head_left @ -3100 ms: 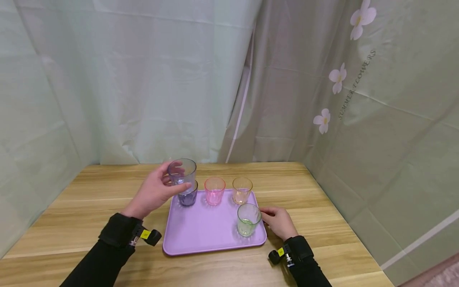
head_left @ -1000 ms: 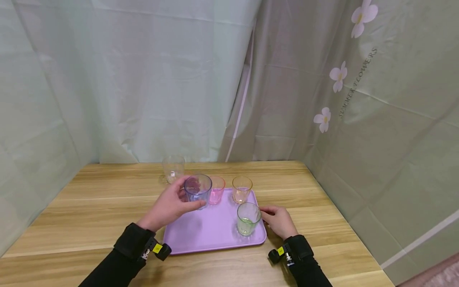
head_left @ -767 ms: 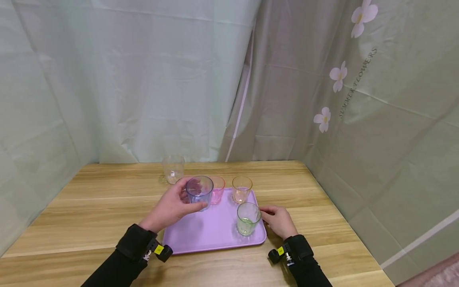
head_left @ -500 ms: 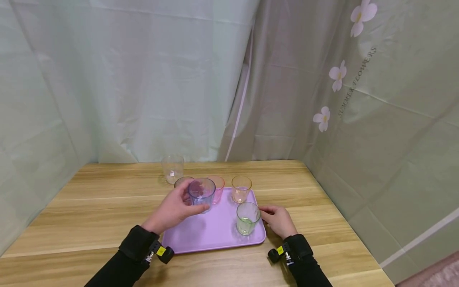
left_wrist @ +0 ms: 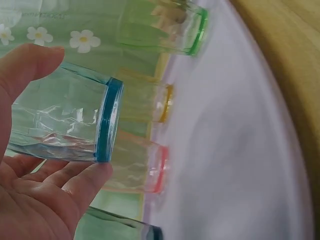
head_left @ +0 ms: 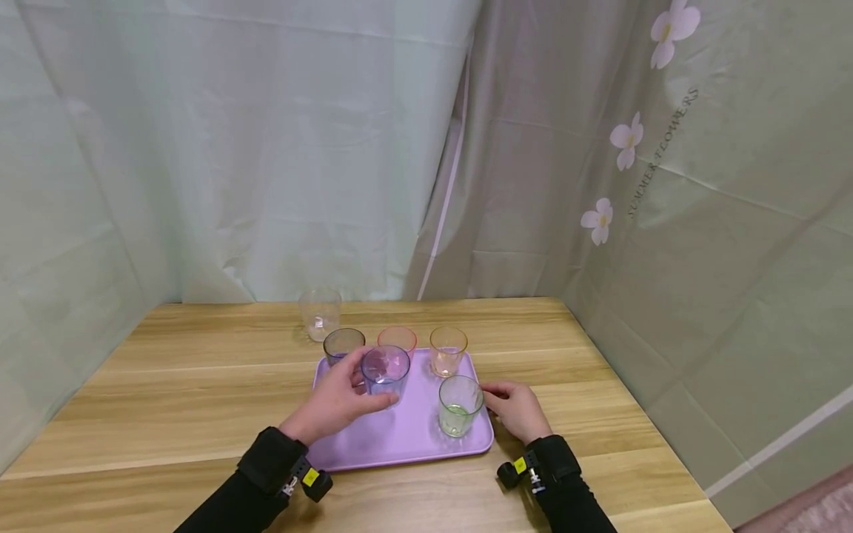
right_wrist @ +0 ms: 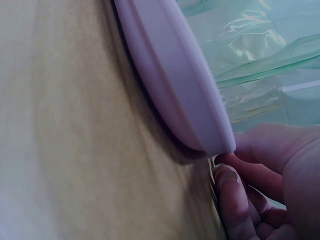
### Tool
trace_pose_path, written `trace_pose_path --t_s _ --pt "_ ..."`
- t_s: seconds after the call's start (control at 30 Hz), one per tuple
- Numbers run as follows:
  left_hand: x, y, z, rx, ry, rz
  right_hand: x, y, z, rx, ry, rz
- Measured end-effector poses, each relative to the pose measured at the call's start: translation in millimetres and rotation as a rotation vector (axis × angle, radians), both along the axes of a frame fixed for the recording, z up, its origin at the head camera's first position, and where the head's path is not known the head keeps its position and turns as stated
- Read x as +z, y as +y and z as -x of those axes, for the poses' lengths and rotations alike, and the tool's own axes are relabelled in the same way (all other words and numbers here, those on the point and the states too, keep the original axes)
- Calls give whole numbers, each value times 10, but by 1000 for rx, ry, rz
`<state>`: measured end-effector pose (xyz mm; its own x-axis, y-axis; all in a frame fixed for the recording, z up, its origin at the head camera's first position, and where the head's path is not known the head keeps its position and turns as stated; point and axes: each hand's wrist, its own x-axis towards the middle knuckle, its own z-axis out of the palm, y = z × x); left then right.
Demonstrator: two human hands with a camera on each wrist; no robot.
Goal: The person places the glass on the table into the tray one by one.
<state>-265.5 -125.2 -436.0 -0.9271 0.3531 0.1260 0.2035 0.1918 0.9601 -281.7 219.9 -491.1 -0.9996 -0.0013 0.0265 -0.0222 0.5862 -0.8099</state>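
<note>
My left hand (head_left: pixel 340 396) holds a clear blue tumbler (head_left: pixel 385 370) over the left half of the purple tray (head_left: pixel 373 448). In the left wrist view the thumb and fingers grip the tumbler's opposite sides, its thick blue base towards the tray. My right hand (head_left: pixel 518 409) is at the tray's right edge, beside a green tumbler (head_left: pixel 460 414). The right wrist view has its fingers pinching the tray's rim (right_wrist: pixel 220 135). Along the tray's back stand a grey-violet tumbler (head_left: pixel 344 340), a pink tumbler (head_left: pixel 397 337) and an amber tumbler (head_left: pixel 448 349); my left hand partly hides the grey-violet one.
A colourless glass (head_left: pixel 321 314) stands on the wooden table (head_left: pixel 220 370) behind the tray's left corner. Pale curtains (head_left: pixel 300 148) hang at the table's back and sides, with printed flowers (head_left: pixel 598 220) on the right.
My left hand has carried the blue tumbler right and towards me, from above the grey-violet tumbler to over the tray, bringing the grey-violet rim back into sight. My right hand has stayed put.
</note>
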Motion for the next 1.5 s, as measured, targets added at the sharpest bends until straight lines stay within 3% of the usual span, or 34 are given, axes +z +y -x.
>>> trace_pose_path --t_s 0.53,0.73,1.1,1.5 --pt "-247 159 -23 43 -27 46 1 -4 13 -6 0 11" --pt "-345 183 -12 29 7 83 4 -15 -2 3 40 13" --pt "-413 224 -11 -17 8 45 22 -16 -15 3 42 6" --pt "-445 238 -11 0 16 55 18 -18 -12 -1 32 3"
